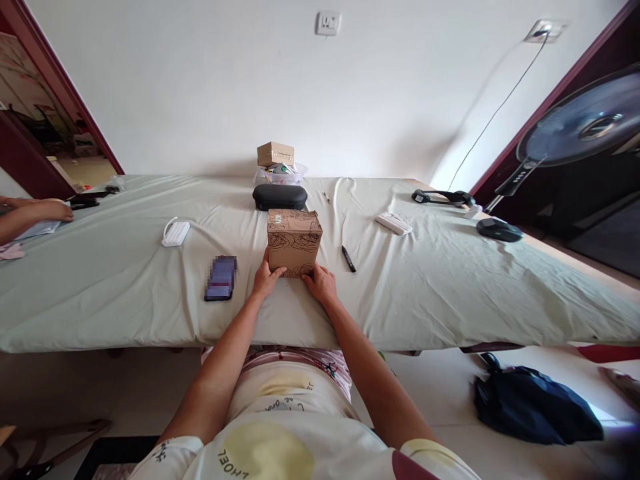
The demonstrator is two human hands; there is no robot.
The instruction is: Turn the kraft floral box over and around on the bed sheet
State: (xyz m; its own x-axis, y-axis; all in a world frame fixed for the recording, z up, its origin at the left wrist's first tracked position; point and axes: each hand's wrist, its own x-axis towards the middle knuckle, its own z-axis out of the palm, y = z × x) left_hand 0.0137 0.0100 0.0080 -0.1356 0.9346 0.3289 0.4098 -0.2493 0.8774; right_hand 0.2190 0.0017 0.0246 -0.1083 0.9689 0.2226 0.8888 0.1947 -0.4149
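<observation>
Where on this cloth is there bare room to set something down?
Widest bare patch: the tablecloth right of the black marker, in front of the right white device. Another: left of the smartphone, in front of the left white device. It's crowded mid-table: the left hand and right hand hold the scribbled cardboard box, with the black case and plastic basket behind.

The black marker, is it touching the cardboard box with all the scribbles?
Apart. The head view shows a strip of pale tablecloth between the black marker and the scribbled cardboard box.
</observation>
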